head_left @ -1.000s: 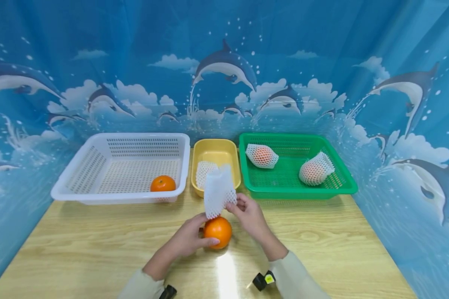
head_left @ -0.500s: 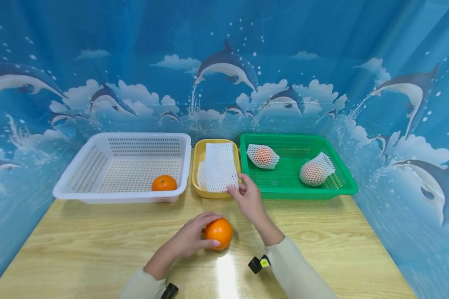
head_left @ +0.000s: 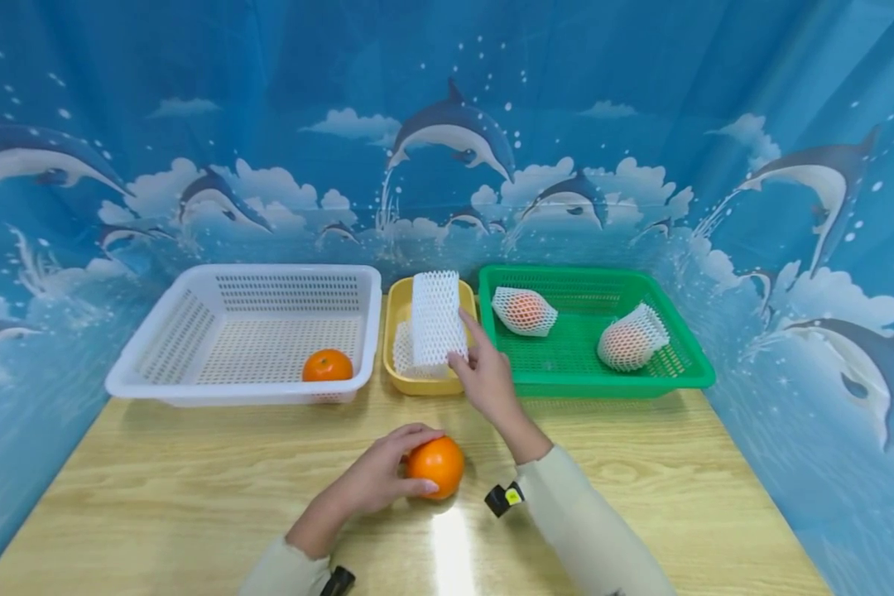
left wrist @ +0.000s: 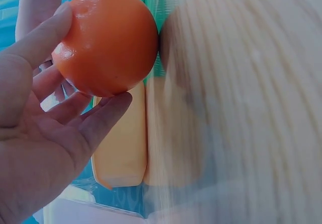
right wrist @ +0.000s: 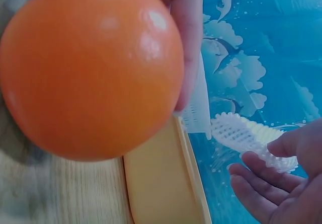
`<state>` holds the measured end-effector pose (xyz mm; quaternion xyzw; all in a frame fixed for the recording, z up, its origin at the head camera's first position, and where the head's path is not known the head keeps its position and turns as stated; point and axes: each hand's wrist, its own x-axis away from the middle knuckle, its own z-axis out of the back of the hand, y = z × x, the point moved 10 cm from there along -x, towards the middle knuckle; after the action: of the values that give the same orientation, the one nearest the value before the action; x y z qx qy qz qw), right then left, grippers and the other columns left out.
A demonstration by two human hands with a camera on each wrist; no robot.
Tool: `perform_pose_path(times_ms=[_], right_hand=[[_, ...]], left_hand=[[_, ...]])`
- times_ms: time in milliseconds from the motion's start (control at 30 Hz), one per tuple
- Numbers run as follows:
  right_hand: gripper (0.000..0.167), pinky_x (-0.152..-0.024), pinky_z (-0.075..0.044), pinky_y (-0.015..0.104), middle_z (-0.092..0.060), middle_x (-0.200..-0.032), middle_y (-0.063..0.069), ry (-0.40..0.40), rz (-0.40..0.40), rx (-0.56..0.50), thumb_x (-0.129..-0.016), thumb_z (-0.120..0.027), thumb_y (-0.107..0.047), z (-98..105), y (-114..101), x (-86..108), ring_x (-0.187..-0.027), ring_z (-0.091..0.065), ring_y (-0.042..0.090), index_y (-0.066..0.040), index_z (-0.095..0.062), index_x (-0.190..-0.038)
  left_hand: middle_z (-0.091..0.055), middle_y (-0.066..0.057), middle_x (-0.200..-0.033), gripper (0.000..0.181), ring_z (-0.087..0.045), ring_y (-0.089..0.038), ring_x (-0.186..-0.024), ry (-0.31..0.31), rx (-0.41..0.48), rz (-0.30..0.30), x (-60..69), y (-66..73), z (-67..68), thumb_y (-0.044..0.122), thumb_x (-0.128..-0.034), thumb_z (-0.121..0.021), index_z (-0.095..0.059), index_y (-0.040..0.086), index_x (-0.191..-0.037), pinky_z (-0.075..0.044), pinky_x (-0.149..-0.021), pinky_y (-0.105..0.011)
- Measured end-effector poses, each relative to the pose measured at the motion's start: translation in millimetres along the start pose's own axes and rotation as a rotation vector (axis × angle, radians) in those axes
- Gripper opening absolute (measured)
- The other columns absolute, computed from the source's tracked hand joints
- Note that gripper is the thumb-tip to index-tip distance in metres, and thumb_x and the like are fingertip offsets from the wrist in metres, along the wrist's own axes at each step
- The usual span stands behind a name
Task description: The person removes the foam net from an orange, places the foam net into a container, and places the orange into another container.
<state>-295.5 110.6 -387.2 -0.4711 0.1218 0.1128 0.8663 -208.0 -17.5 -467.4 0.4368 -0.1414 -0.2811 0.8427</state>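
My left hand [head_left: 376,476] grips an orange [head_left: 435,468] on the table, thumb on the near side and fingers over the far side. In the left wrist view the thumb and fingertips touch the orange [left wrist: 108,43]. Above the yellow basket [head_left: 396,306], my right hand [head_left: 487,377] holds a white foam fruit net [head_left: 438,319] near its lower right end. The right wrist view has the net [right wrist: 246,136] between thumb and fingers. Another foam net [head_left: 402,348] lies in the basket, partly covered by the held one.
To the left, a white basket [head_left: 242,393] contains another orange [head_left: 328,365]. On the right, a green basket [head_left: 596,382] contains two net-wrapped fruits, one at its left [head_left: 525,311] and one farther right [head_left: 632,338]. A dolphin-print curtain [head_left: 447,207] hangs behind.
My right hand has carried the foam net away from the orange, forward and over the yellow basket. The left hand keeps its grip on the orange, almost unmoved.
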Motion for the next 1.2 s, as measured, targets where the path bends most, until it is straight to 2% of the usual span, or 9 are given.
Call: perform_pose_path(times_ms=[333,433,567,733,900,1000,1100,1133,1200], right_hand=[[0.056,-0.036,-0.033,0.023,-0.041,-0.048,-0.001,0.042,0.029,0.068,-0.095,-0.058,-0.012,-3.8,1.6,-8.4,-0.039,-0.035,0.013,-0.024,-0.042,-0.148],[0.047,-0.037,-0.032,0.023,-0.039,-0.049,-0.002,0.048,0.042,0.126,-0.096,-0.057,-0.013,-6.8,-1.3,-11.4,-0.040,-0.034,0.012,-0.019,-0.051,-0.142],[0.034,-0.039,-0.031,0.022,-0.038,-0.051,-0.003,0.001,0.025,0.201,-0.098,-0.056,-0.015,-14.4,-0.8,-14.6,-0.042,-0.035,0.011,-0.012,-0.062,-0.131],[0.035,-0.040,-0.031,0.021,-0.038,-0.050,-0.003,-0.063,-0.006,0.260,-0.098,-0.055,-0.014,-23.8,5.8,-16.4,-0.042,-0.034,0.011,-0.008,-0.060,-0.132],[0.034,-0.041,-0.033,0.021,-0.041,-0.051,-0.002,-0.121,-0.016,0.253,-0.099,-0.052,-0.012,-32.2,9.5,-18.0,-0.041,-0.036,0.010,-0.005,-0.059,-0.132],[0.035,-0.044,-0.041,0.027,-0.052,-0.061,0.005,-0.163,-0.047,0.229,-0.100,-0.050,-0.012,-37.6,12.8,-18.3,-0.043,-0.044,0.019,-0.005,-0.057,-0.134],[0.036,-0.068,-0.057,0.036,-0.069,-0.095,0.012,-0.184,-0.095,0.242,-0.100,-0.051,-0.013,-41.1,17.9,-18.6,-0.075,-0.066,0.026,-0.005,-0.056,-0.135],[0.037,-0.080,-0.057,0.039,-0.069,-0.109,0.013,-0.188,-0.117,0.251,-0.099,-0.052,-0.014,-41.8,20.0,-18.5,-0.090,-0.067,0.027,-0.005,-0.056,-0.135],[0.039,-0.098,-0.049,0.043,-0.062,-0.128,0.014,-0.194,-0.148,0.275,-0.098,-0.055,-0.017,-43.1,22.9,-18.5,-0.116,-0.059,0.029,-0.004,-0.056,-0.135]], left_hand=[[-0.047,-0.014,-0.141,0.064,-0.051,-0.032,-0.121,0.013,0.008,-0.009,0.9,-1.4,-0.4,0.023,-0.0830,-0.077,-0.051,0.010,-0.141,-0.042,-0.101,-0.056],[-0.047,-0.016,-0.141,0.065,-0.051,-0.033,-0.121,0.023,0.005,-0.019,1.6,0.3,0.1,0.020,-0.0823,-0.078,-0.051,0.009,-0.140,-0.042,-0.102,-0.057],[-0.047,-0.016,-0.141,0.065,-0.051,-0.034,-0.121,0.026,0.006,-0.025,1.6,1.7,0.1,0.020,-0.0824,-0.078,-0.051,0.009,-0.140,-0.042,-0.102,-0.057],[-0.047,-0.015,-0.141,0.065,-0.051,-0.033,-0.122,0.024,0.003,-0.026,1.5,2.3,0.3,0.021,-0.0832,-0.077,-0.050,0.009,-0.141,-0.042,-0.101,-0.056],[-0.047,-0.015,-0.141,0.064,-0.050,-0.033,-0.122,0.021,0.015,-0.024,2.0,2.5,0.1,0.022,-0.0835,-0.077,-0.051,0.009,-0.141,-0.042,-0.102,-0.057],[-0.046,-0.016,-0.142,0.064,-0.050,-0.034,-0.123,0.021,0.010,-0.023,2.1,1.5,-0.3,0.023,-0.0834,-0.077,-0.051,0.009,-0.141,-0.041,-0.103,-0.058],[-0.046,-0.016,-0.142,0.064,-0.049,-0.034,-0.124,0.023,0.008,-0.025,2.1,1.2,-0.5,0.022,-0.0832,-0.077,-0.051,0.009,-0.140,-0.040,-0.103,-0.057],[-0.046,-0.016,-0.142,0.064,-0.049,-0.033,-0.124,0.023,0.009,-0.028,2.1,1.3,-0.7,0.022,-0.0832,-0.077,-0.051,0.009,-0.140,-0.040,-0.103,-0.057],[-0.047,-0.015,-0.141,0.063,-0.050,-0.033,-0.124,0.024,0.010,-0.037,1.9,2.4,-0.6,0.022,-0.0833,-0.077,-0.052,0.008,-0.139,-0.040,-0.103,-0.057]])
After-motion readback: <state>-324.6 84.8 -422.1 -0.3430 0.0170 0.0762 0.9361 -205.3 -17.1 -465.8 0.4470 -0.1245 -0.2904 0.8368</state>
